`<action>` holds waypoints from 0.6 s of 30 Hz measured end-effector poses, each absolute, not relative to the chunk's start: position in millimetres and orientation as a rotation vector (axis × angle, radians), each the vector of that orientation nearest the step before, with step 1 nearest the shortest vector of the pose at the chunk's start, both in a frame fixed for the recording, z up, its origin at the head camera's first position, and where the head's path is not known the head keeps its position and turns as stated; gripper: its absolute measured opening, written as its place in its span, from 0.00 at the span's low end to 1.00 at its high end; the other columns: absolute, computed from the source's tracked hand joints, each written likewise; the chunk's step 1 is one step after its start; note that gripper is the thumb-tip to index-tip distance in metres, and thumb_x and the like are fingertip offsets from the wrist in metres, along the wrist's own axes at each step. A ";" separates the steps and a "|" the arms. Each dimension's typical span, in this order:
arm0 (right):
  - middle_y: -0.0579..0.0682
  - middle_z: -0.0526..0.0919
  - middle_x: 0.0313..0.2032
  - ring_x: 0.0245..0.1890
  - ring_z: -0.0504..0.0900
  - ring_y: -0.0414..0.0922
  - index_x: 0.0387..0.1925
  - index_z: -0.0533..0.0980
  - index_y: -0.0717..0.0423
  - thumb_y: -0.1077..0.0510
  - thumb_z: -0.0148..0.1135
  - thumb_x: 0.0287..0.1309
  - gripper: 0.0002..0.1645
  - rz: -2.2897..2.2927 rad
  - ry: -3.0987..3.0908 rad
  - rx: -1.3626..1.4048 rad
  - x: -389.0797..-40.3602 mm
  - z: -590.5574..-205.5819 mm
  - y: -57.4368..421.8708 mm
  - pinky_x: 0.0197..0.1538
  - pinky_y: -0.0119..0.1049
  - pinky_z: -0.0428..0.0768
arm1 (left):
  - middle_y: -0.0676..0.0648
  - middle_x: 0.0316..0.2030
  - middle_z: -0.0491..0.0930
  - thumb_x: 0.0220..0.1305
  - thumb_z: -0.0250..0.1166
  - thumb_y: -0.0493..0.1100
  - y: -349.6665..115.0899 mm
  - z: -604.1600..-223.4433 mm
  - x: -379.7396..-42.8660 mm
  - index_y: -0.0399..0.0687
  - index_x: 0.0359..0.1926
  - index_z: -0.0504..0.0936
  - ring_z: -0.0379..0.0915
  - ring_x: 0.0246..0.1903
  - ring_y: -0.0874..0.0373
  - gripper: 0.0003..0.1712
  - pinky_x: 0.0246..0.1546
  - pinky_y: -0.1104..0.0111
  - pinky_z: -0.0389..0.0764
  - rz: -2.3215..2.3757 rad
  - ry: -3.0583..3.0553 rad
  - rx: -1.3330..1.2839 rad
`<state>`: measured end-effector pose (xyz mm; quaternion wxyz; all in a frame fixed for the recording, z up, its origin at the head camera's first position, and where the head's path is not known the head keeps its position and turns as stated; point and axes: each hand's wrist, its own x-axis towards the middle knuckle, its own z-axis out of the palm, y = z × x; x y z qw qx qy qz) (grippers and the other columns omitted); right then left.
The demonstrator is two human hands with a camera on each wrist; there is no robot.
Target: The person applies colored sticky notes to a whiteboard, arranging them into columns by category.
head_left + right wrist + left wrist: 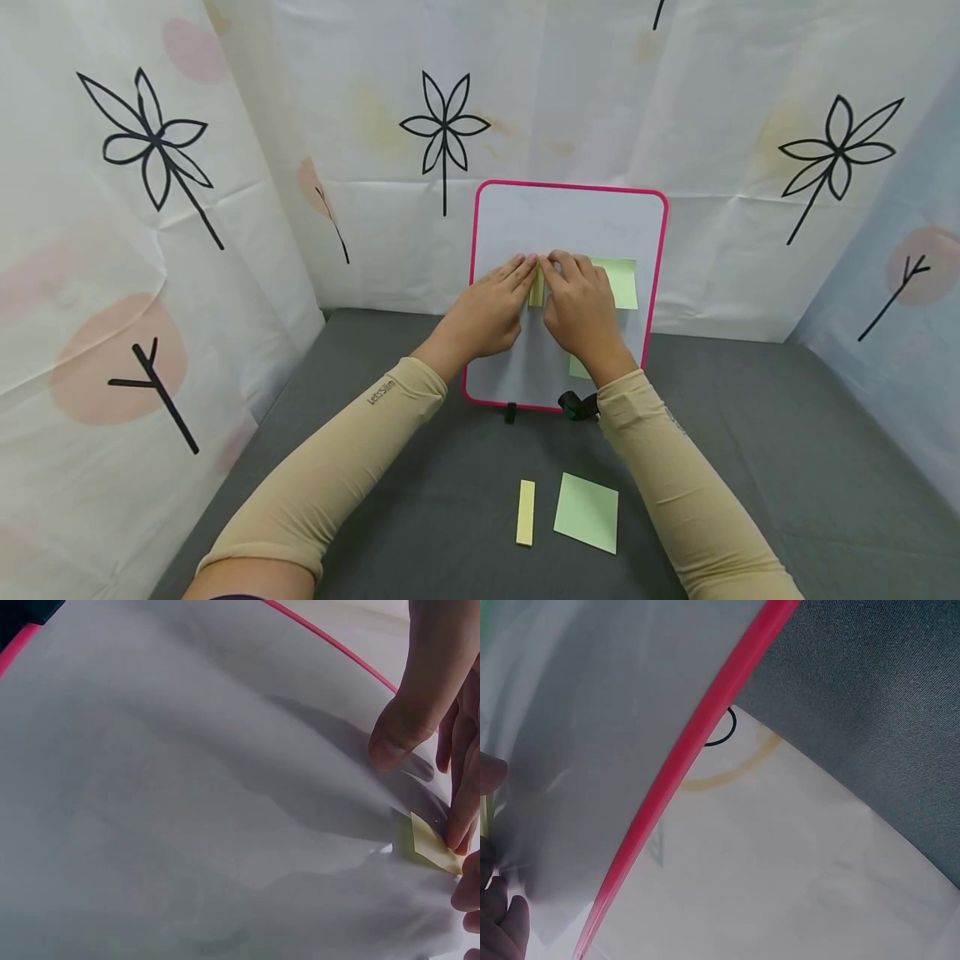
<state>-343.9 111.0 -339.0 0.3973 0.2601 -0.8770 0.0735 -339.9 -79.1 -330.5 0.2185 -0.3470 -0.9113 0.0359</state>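
Note:
A narrow yellow sticky strip [536, 292] lies upright on a whiteboard [502, 367] with a pink rim. My left hand [489, 312] presses the strip's top with its extended fingertips. In the right wrist view the strip's lower end [431, 844] lifts off the board, and the left thumb [390, 746] stands apart from it. From the other side, my right hand [581, 304] touches the strip's top edge with its fingertips. Right of that hand a green sticky note [621, 283] is on the board. Another green note [577, 367] shows partly behind the right wrist.
On the grey table [405, 533], nearer to me, lie a second yellow strip [525, 512] and a loose green note [587, 512]. Black feet [511, 412] hold the board's bottom edge; a black and green object [576, 406] sits by the right sleeve. Patterned cloth [360, 233] hangs behind.

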 end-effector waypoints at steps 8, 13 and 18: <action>0.60 0.79 0.62 0.63 0.76 0.59 0.69 0.77 0.63 0.65 0.56 0.68 0.29 0.174 -2.251 0.650 -345.3 -339.2 110.9 0.58 0.57 0.80 | 0.39 0.83 0.54 0.73 0.57 0.40 -78.8 -331.0 -339.0 0.34 0.81 0.58 0.49 0.84 0.48 0.40 0.83 0.58 0.55 0.094 -2.512 -0.960; 0.60 0.79 0.63 0.64 0.76 0.59 0.69 0.77 0.64 0.65 0.56 0.68 0.29 0.172 -2.257 0.653 -345.3 -339.3 110.6 0.58 0.57 0.79 | 0.40 0.83 0.53 0.74 0.57 0.41 -78.5 -332.2 -339.9 0.35 0.82 0.56 0.47 0.84 0.48 0.40 0.83 0.59 0.53 0.095 -2.531 -0.953; 0.60 0.79 0.63 0.63 0.77 0.59 0.68 0.78 0.64 0.65 0.56 0.68 0.28 0.159 -2.249 0.641 -346.8 -338.8 111.3 0.57 0.57 0.80 | 0.39 0.83 0.54 0.74 0.57 0.41 -78.8 -332.1 -340.6 0.35 0.82 0.57 0.48 0.84 0.48 0.40 0.83 0.59 0.54 0.099 -2.522 -0.954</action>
